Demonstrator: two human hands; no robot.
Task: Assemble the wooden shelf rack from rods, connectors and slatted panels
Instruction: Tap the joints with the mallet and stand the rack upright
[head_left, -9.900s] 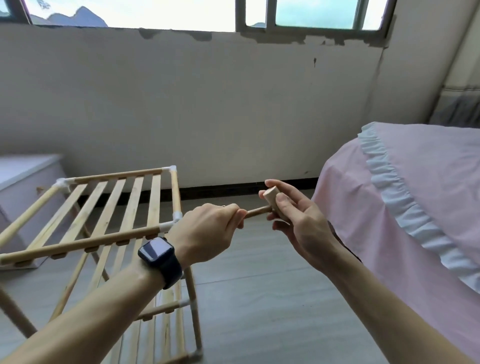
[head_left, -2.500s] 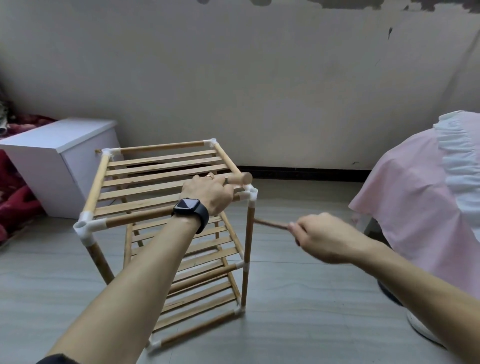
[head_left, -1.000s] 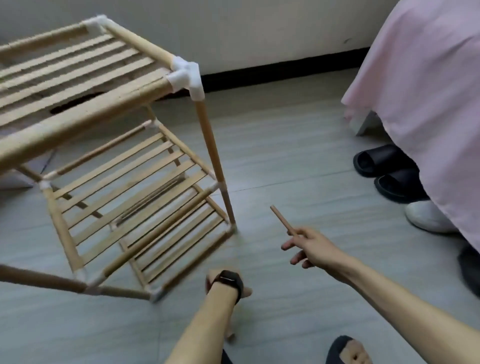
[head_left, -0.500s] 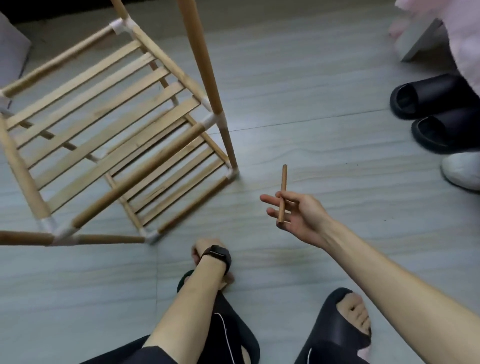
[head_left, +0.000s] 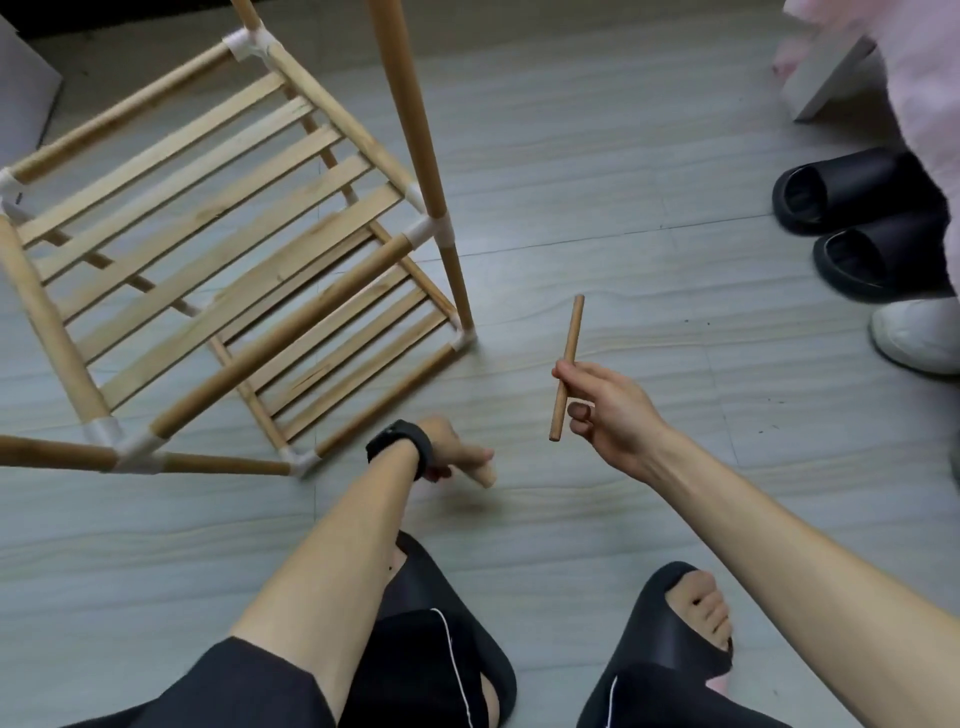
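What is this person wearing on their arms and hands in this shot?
Both forearms are bare, with no sleeves or gloves. The left hand has a black watch on a black strap at its wrist; the right hand and its wrist show nothing worn.

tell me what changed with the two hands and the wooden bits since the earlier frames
The left hand came down from the rack top to just above the floor, still gripping the short wooden peg. The right hand kept the thin stick and turned it nearly upright. Earliest, peg and stick were held together; now they are apart. The rack stands where it was.
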